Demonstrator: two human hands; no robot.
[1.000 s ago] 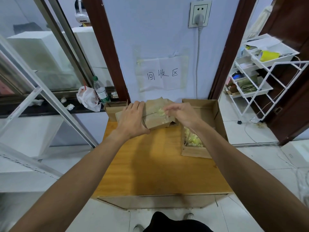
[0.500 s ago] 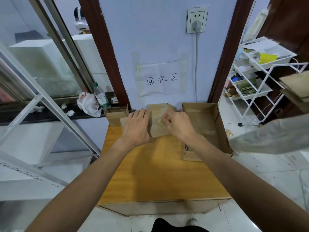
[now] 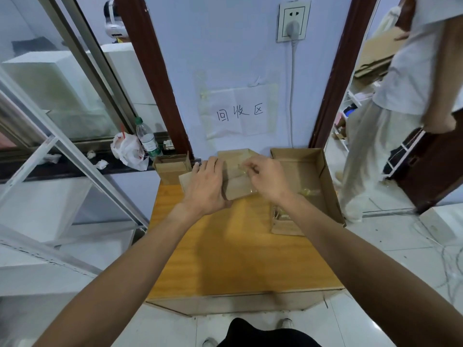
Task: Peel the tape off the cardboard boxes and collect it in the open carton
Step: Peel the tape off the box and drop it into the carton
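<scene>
Cardboard box [image 3: 239, 189] at far end of table [image 3: 225, 246], just left of carton [image 3: 323, 176]. The left hand [image 3: 205, 186] lies flat on box, fingers straight, close together. The right hand [image 3: 269, 181] pinches clear tape [image 3: 244, 169] at box top. Peeled scraps [image 3: 309, 192] lie in carton.

we count three cardboard boxes on the surface [image 3: 225, 251]: one small box [image 3: 171, 169], one middle box [image 3: 239, 187] under our two hands, the left hand [image 3: 205, 189] and the right hand [image 3: 269, 182], and one open carton [image 3: 298, 156]. one tape strip [image 3: 243, 168] is in the right hand. the tape pieces [image 3: 309, 192] inside the carton we cannot count. on the sill [image 3: 75, 169] there is one bottle [image 3: 147, 139], one white bag [image 3: 127, 151] and three crumpled paper bits [image 3: 101, 164]. on the wall [image 3: 225, 46] we see one socket [image 3: 293, 21] and one paper sign [image 3: 240, 111].
</scene>
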